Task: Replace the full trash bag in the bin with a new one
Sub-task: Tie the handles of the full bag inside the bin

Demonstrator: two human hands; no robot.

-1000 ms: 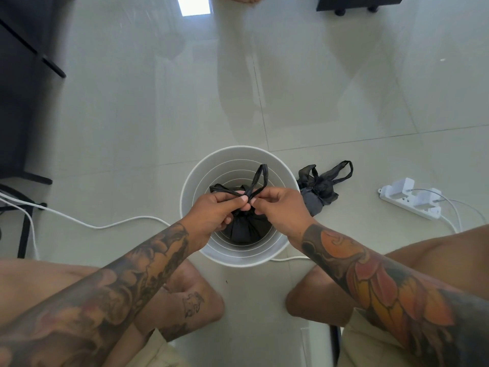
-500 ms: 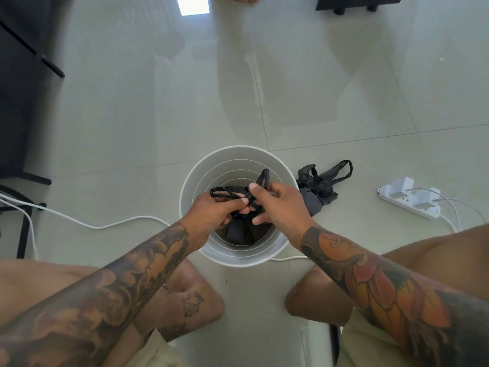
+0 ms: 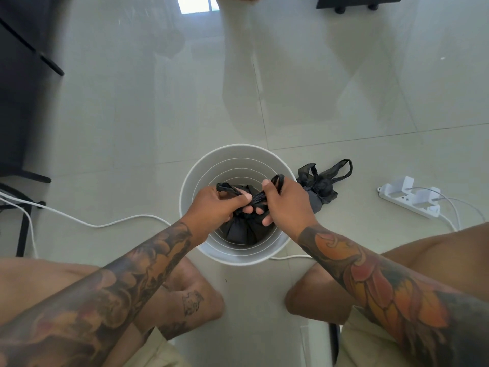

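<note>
Tying the handles looks like the step in hand: the left hand point(image 3: 214, 205) and the right hand point(image 3: 287, 205) meet over the middle of the white bin point(image 3: 189, 181), each with its fingers curled round a black handle loop of the full trash bag point(image 3: 242, 230). The left grip pinches 1 strap between thumb and forefinger, its loop sticking out toward the bin's left wall; the right grip has the other strap, whose loop stands up past the thumb. Between the 2 hands the straps cross and twist, probably so the bag's mouth closes before it is lifted. Whether a knot is already formed I cannot tell, since the fingers cover it.

The bag sits low inside the bin, its gathered body bunched below the hands and clear of the rim on every side, so a straight lift should meet no edge. A second black bag point(image 3: 321, 185), likely the new one, lies crumpled on the floor touching the bin's right side, within easy reach of the right hand. A white cable point(image 3: 105, 224) runs along the floor to the bin's left, and a white power strip point(image 3: 408, 198) lies well apart on the right. The person's knees flank the bin from the near side; the far floor offers open room for setting the full bag down.
</note>
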